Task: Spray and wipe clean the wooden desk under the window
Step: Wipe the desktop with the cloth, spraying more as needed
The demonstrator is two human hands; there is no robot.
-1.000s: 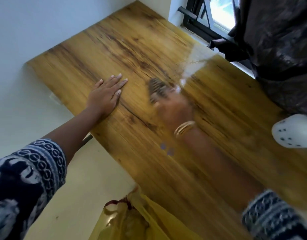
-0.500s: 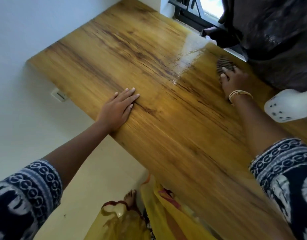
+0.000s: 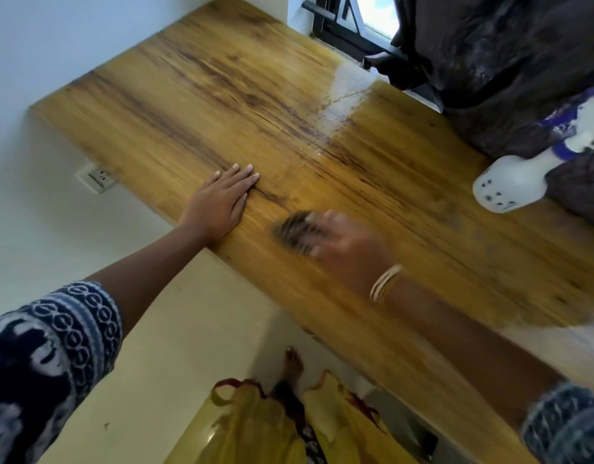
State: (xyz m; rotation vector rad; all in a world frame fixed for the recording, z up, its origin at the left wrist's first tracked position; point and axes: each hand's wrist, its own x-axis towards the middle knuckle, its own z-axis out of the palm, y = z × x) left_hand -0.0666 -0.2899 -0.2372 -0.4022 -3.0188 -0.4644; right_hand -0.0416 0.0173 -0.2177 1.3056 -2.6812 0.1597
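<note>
Half a second ago the right hand [image 3: 342, 249] was working its striped cloth [image 3: 294, 229] at the window side of the desk [image 3: 195, 105]; now it has swept back to the near edge, blurred with speed, so the wiping pass looks to be covering the desk's width in long strokes. The fingers appear pressed over the cloth, though the blur hides whether they curl round it. The left hand [image 3: 222, 199] has stayed put, fingers straight and flat on the desk just beside the cloth, bracing. A wet sheen [image 3: 342, 92] remains toward the window, so that strip likely needs more wiping. The spray bottle [image 3: 510, 185] stands on the desk well apart from both hands.
</note>
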